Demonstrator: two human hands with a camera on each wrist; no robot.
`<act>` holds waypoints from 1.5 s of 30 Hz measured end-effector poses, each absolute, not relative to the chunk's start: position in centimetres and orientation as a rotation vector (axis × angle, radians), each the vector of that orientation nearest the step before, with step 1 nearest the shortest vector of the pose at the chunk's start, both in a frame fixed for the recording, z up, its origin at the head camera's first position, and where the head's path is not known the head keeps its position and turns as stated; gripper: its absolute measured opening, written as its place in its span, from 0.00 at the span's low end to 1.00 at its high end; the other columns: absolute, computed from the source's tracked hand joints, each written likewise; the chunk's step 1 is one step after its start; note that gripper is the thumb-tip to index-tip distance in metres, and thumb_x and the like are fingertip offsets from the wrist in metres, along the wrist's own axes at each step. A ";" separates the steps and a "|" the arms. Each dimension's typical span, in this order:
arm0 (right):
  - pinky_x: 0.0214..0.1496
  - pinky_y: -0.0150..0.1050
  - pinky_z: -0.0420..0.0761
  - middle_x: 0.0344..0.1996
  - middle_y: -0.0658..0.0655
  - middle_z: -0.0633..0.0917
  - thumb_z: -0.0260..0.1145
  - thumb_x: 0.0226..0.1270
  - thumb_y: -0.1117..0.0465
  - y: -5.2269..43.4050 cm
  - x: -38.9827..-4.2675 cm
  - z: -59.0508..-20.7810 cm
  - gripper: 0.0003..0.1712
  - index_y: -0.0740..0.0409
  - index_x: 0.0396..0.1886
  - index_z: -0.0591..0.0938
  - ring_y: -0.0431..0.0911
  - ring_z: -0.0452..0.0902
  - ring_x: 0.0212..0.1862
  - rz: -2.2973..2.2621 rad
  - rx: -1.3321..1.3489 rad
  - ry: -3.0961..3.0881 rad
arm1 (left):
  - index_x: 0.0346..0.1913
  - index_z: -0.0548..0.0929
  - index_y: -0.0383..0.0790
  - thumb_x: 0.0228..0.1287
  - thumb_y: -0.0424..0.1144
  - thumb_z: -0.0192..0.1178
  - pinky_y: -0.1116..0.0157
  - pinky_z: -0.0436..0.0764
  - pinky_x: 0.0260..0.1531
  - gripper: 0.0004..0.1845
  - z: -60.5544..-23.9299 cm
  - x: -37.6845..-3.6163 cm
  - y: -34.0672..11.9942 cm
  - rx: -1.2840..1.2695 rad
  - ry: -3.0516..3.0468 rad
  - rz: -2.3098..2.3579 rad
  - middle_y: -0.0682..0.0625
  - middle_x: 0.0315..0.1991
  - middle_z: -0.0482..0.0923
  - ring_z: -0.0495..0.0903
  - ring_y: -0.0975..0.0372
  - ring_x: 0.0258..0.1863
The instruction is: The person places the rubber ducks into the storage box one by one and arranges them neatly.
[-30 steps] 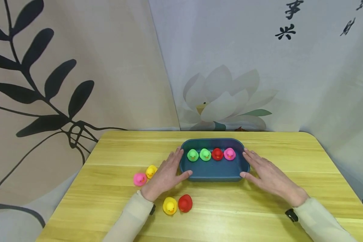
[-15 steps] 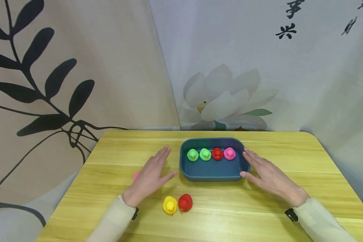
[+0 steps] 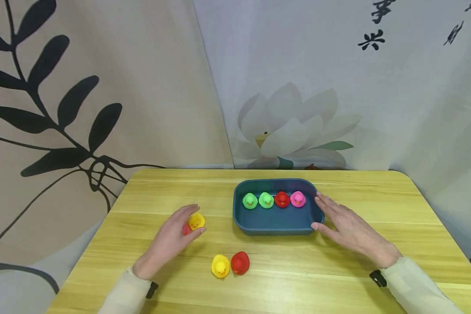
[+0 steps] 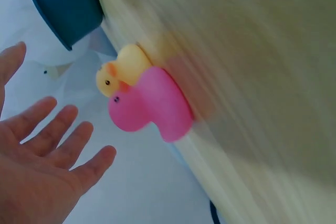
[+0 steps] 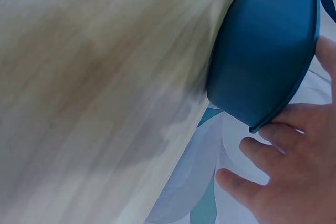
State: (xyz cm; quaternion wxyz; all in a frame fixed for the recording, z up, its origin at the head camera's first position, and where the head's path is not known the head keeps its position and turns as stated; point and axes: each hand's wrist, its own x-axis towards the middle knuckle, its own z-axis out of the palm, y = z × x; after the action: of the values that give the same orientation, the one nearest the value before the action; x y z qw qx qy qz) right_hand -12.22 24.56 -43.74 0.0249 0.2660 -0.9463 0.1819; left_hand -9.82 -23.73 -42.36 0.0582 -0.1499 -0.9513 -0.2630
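Observation:
My left hand (image 3: pixel 168 237) hovers, fingers spread, around a pink rubber duck (image 4: pixel 152 106) and a yellow rubber duck (image 3: pixel 197 221) on the table; in the head view it partly covers the pink one. Nothing is held in it. The left wrist view shows the two ducks side by side, apart from the fingers. At the right end of a dark blue tray (image 3: pixel 278 224), my right hand (image 3: pixel 351 231) touches the rim with extended fingers and thumb. Inside the tray stand two green ducks (image 3: pixel 250 201), a red duck (image 3: pixel 282 200) and a pink duck (image 3: pixel 298 199) in a row.
Another yellow duck (image 3: pixel 220 266) and a larger red duck (image 3: pixel 240 263) sit together in front of the tray. The wooden table (image 3: pixel 318 279) ends at a printed cloth backdrop (image 3: pixel 161 87) behind the tray.
My left hand has left the tray's left end and moved left and toward me, to the pink and yellow ducks. The right hand and the tray stay put.

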 end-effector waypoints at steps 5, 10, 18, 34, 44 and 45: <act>0.72 0.66 0.66 0.80 0.66 0.59 0.61 0.78 0.40 24.5 -12.2 -43.6 0.45 0.67 0.79 0.63 0.66 0.60 0.77 0.563 0.820 -2.933 | 0.65 0.81 0.37 0.60 0.46 0.77 0.44 0.79 0.61 0.32 -42.9 -9.5 -24.9 -0.471 -2.840 -0.796 0.42 0.64 0.78 0.78 0.47 0.61; 0.72 0.66 0.66 0.80 0.66 0.59 0.60 0.78 0.40 24.5 -12.2 -43.6 0.45 0.67 0.79 0.63 0.65 0.60 0.77 0.563 0.819 -2.940 | 0.60 0.84 0.36 0.56 0.42 0.79 0.47 0.84 0.53 0.30 -43.3 -9.2 -26.1 -0.484 -2.798 -0.811 0.44 0.55 0.81 0.82 0.50 0.53; 0.72 0.66 0.66 0.80 0.66 0.59 0.60 0.78 0.39 24.5 -12.2 -43.5 0.46 0.67 0.79 0.63 0.66 0.60 0.76 0.565 0.819 -2.943 | 0.58 0.85 0.34 0.56 0.38 0.79 0.47 0.85 0.48 0.26 -43.8 -8.8 -27.3 -0.404 -2.810 -0.847 0.42 0.53 0.83 0.84 0.48 0.49; 0.72 0.66 0.66 0.81 0.65 0.58 0.59 0.78 0.38 24.5 -12.2 -43.4 0.46 0.67 0.80 0.62 0.65 0.61 0.76 0.574 0.807 -2.964 | 0.45 0.90 0.37 0.55 0.27 0.76 0.58 0.88 0.44 0.14 -44.4 -9.2 -27.9 -0.330 -2.831 -0.916 0.47 0.43 0.85 0.85 0.56 0.42; 0.73 0.65 0.65 0.81 0.65 0.58 0.59 0.78 0.38 24.5 -12.2 -43.4 0.47 0.66 0.80 0.61 0.65 0.59 0.77 0.604 0.796 -2.975 | 0.46 0.89 0.35 0.55 0.21 0.72 0.54 0.88 0.46 0.15 -43.9 -8.6 -27.9 -0.351 -2.777 -0.936 0.44 0.45 0.86 0.86 0.54 0.43; 0.73 0.65 0.65 0.81 0.65 0.58 0.59 0.78 0.38 24.5 -12.2 -43.4 0.47 0.66 0.80 0.61 0.65 0.59 0.77 0.605 0.794 -2.975 | 0.47 0.89 0.35 0.56 0.21 0.72 0.53 0.87 0.46 0.15 -43.7 -8.4 -27.9 -0.341 -2.773 -0.942 0.43 0.46 0.86 0.86 0.53 0.44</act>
State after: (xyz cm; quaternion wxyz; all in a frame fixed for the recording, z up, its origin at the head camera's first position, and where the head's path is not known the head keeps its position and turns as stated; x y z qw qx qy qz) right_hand -12.21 24.45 -43.37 0.0016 0.2531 -0.9480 0.1928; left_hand -8.44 -27.93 -43.66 0.0962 -0.1152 -0.9361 -0.3181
